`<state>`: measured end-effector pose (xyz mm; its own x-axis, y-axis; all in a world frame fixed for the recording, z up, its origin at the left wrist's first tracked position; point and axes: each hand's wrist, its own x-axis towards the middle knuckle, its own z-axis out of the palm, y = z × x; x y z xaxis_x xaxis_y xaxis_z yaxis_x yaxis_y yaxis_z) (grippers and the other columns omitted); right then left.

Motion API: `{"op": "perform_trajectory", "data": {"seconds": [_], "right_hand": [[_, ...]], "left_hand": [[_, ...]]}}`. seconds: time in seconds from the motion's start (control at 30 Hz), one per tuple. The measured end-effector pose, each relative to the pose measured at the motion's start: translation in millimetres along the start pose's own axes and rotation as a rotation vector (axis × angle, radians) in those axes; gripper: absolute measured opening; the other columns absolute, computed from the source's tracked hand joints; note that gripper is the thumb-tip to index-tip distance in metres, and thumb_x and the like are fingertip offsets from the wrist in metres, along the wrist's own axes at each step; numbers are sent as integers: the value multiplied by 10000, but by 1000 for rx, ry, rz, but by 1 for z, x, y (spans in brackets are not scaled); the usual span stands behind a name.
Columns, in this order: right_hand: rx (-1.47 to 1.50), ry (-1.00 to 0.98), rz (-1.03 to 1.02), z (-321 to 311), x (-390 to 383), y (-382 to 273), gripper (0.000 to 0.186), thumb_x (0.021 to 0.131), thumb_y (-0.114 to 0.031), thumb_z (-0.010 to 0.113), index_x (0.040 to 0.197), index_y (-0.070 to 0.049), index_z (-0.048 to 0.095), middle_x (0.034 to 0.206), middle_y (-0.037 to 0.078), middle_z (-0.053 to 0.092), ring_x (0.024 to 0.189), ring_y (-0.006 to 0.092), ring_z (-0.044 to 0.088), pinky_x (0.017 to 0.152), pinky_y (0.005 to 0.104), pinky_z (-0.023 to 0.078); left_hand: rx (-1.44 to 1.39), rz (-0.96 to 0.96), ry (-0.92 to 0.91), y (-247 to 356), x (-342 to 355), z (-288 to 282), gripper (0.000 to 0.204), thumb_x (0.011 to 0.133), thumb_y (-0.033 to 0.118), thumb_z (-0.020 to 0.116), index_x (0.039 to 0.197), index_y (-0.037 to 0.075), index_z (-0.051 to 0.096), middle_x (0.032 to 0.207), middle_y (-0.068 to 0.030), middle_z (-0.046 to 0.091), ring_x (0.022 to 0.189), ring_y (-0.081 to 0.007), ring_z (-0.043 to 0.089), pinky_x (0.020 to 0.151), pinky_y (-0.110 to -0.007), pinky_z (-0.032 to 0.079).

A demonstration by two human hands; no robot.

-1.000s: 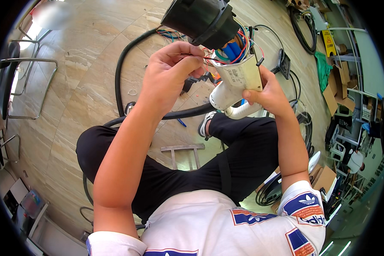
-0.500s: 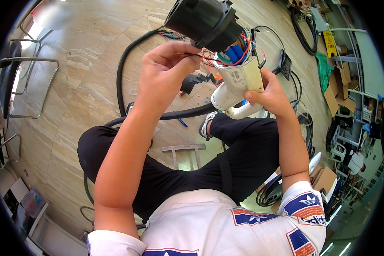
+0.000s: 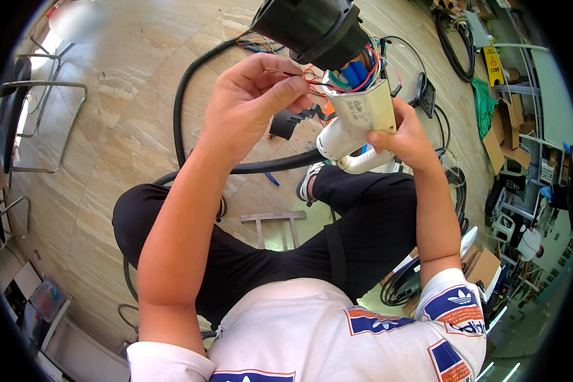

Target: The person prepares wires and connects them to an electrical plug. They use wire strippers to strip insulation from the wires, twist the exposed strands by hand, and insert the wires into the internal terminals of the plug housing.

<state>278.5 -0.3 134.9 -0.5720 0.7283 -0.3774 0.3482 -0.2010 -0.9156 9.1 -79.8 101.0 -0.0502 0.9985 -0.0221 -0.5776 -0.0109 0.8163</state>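
Note:
An electric-vehicle charging gun with its inside exposed is held up in front of me. It has a white handle housing (image 3: 361, 121) and a round black connector head (image 3: 309, 35) tilted off the housing's open top. Thick blue conductors (image 3: 358, 69) and thin coloured wires run between the two parts. My right hand (image 3: 409, 137) is closed around the housing's right side, thumb on the near face. On the left, my left hand (image 3: 251, 105) pinches a thin dark wire (image 3: 317, 82) leading to the housing's opening; its exact end is hidden by the fingers.
A thick black cable (image 3: 179, 121) loops over the tiled floor. Beyond my hands lie a black ribbed piece (image 3: 309, 113) and a black cylinder (image 3: 282, 126). A metal frame (image 3: 272, 218) stands between my legs. Chairs (image 3: 41, 127) stand left; cardboard boxes (image 3: 506, 130) and shelves line the right.
My left hand has shifted slightly right and down, its fingers turned more toward the wire. The charging gun's head and housing have moved a little to the right, still in my right hand.

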Motion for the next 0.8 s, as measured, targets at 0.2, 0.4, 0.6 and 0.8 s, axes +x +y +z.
{"op": "perform_trajectory", "data": {"seconds": [0.2, 0.4, 0.6, 0.8], "right_hand": [[6, -11, -12, 0, 1, 0, 796, 688, -282, 902, 1328, 2, 523, 941, 57, 673, 715, 108, 628, 544, 236, 469], [-23, 23, -11, 4, 1, -2, 793, 656, -395, 913, 1227, 11, 543, 879, 34, 646, 629, 84, 578, 577, 242, 451], [-33, -6, -30, 1, 5, 3, 786, 684, -398, 894, 1264, -9, 534, 903, 30, 644, 617, 85, 571, 568, 243, 445], [-27, -19, -13, -2, 9, 8, 790, 700, -406, 881, 1288, -16, 526, 920, 31, 640, 602, 87, 551, 562, 245, 440]], "left_hand": [[-170, -45, 3, -4, -1, 0, 125, 955, 63, 635, 1072, 20, 640, 958, -107, 698, 855, -183, 683, 788, -319, 558], [-139, -28, -49, -9, -3, -3, 124, 972, 91, 619, 1077, 28, 634, 1008, -109, 694, 892, -185, 682, 810, -320, 552], [-106, 56, -7, -11, -5, 5, 98, 970, 94, 622, 1035, 21, 628, 1058, -125, 693, 941, -199, 686, 829, -320, 544], [-97, 63, 47, -11, -6, 10, 72, 959, 73, 629, 1006, 19, 636, 1058, -150, 697, 940, -211, 689, 839, -329, 546]]}}
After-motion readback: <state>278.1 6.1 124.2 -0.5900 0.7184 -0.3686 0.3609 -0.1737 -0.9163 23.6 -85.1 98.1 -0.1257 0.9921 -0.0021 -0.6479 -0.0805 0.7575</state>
